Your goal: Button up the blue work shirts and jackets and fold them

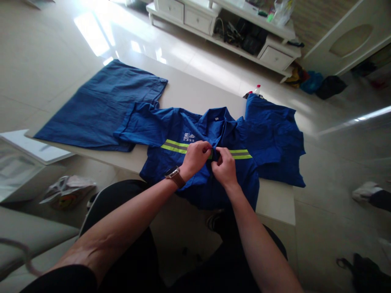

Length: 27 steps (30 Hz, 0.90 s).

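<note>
A blue work shirt (171, 122) with a yellow-green and grey reflective stripe across the chest lies spread on a pale table, collar away from me. Its lower part hangs over the near edge. My left hand (197, 156), with a watch on the wrist, pinches the front placket just below the collar. Right beside it, my right hand (224, 165) is closed on the other side of the placket at stripe height. The fingertips almost meet, and they hide whatever small part of the cloth lies between them.
Folded blue trousers (106, 101) lie on the table's left. Another folded blue garment (275, 130) lies at its right end, partly under the shirt's sleeve. Behind the table (195, 87) stand a bottle (257, 89) and a white cabinet (198, 22). A plastic bag (69, 191) sits low at left.
</note>
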{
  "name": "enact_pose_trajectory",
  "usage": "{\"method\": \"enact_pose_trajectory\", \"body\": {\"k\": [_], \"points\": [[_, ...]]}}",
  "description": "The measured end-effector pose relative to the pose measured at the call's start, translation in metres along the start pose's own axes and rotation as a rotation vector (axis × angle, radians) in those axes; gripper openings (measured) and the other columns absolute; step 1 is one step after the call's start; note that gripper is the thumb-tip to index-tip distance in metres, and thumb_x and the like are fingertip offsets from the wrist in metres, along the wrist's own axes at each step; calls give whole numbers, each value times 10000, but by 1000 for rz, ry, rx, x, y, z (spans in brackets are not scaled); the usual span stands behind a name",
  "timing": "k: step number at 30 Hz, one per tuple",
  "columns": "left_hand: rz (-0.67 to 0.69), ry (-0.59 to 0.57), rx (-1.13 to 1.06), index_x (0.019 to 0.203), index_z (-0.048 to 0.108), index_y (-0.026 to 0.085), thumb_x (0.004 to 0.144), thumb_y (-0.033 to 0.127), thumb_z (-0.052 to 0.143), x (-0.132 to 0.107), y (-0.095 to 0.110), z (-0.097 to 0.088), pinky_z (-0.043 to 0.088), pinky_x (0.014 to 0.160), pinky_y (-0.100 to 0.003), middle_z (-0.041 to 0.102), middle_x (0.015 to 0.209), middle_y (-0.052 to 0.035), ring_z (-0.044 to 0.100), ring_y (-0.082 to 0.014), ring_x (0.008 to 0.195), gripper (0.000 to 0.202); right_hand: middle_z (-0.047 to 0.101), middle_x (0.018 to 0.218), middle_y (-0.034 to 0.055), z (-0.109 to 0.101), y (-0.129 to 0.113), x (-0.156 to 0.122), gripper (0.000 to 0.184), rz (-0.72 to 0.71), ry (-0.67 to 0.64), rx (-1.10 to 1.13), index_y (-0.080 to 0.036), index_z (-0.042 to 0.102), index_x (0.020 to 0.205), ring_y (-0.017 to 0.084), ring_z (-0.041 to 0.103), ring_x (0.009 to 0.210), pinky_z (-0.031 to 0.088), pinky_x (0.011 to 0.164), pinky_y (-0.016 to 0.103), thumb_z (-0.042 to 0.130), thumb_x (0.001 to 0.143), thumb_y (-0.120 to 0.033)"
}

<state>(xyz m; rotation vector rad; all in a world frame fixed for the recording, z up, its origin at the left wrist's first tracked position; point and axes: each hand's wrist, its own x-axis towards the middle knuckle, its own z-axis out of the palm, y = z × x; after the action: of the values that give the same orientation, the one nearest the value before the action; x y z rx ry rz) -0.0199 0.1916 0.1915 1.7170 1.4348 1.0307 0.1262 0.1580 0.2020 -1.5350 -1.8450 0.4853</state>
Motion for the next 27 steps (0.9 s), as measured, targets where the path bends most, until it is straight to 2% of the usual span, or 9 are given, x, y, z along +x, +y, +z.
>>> {"method": "enact_pose_trajectory", "body": {"k": [5, 8, 11, 13, 18, 22, 27], "points": [[-1, -10, -36, 881, 787, 203, 846, 147, 649, 0, -2, 0, 476, 720, -255, 735, 841, -45, 648, -157, 754, 153, 695, 969, 70, 3, 5, 1, 263, 133, 34, 139, -198, 674, 1072, 204, 623, 770, 501, 714, 313, 520, 903, -328], [51, -42, -48, 878, 788, 195, 849, 135, 642, 0, -2, 0, 477, 714, -253, 736, 836, -43, 653, -152, 754, 160, 687, 859, 35, 3, 10, 2, 247, 225, 49, 256, -209, 671, 998, 183, 619, 675, 482, 641, 289, 522, 932, -395], [75, -56, -79, 867, 783, 182, 829, 102, 642, -2, -1, 2, 491, 716, -249, 748, 840, -40, 667, -146, 752, 167, 667, 793, 14, 3, 14, 3, 184, 221, 46, 261, -206, 651, 924, 164, 596, 622, 464, 624, 277, 563, 898, -365], [25, -63, -163, 871, 780, 172, 818, 100, 649, -2, -1, 4, 513, 711, -243, 763, 831, -40, 687, -147, 750, 159, 670, 793, 18, 3, 14, 4, 157, 193, 50, 223, -205, 636, 904, 168, 609, 657, 470, 657, 279, 562, 890, -343], [-94, -105, -390, 867, 777, 145, 807, 238, 745, -2, -3, 8, 552, 685, -244, 788, 845, -68, 728, -176, 776, 115, 675, 815, 34, 4, 12, 5, 120, 132, 63, 146, -206, 613, 897, 184, 626, 716, 473, 708, 297, 556, 889, -311], [-139, -76, -477, 861, 770, 134, 804, 181, 706, 0, -8, 14, 540, 684, -235, 782, 823, -64, 717, -160, 762, 98, 659, 812, 34, 5, 12, 5, 111, 107, 56, 150, -207, 591, 888, 181, 617, 706, 476, 703, 301, 548, 897, -309], [-194, -37, -568, 850, 748, 127, 750, 117, 686, 0, -12, 20, 511, 643, -205, 747, 768, -29, 671, -120, 694, 118, 630, 803, 19, 7, 12, 5, 150, 192, 50, 236, -212, 567, 918, 174, 614, 688, 497, 669, 297, 583, 877, -355]]}}
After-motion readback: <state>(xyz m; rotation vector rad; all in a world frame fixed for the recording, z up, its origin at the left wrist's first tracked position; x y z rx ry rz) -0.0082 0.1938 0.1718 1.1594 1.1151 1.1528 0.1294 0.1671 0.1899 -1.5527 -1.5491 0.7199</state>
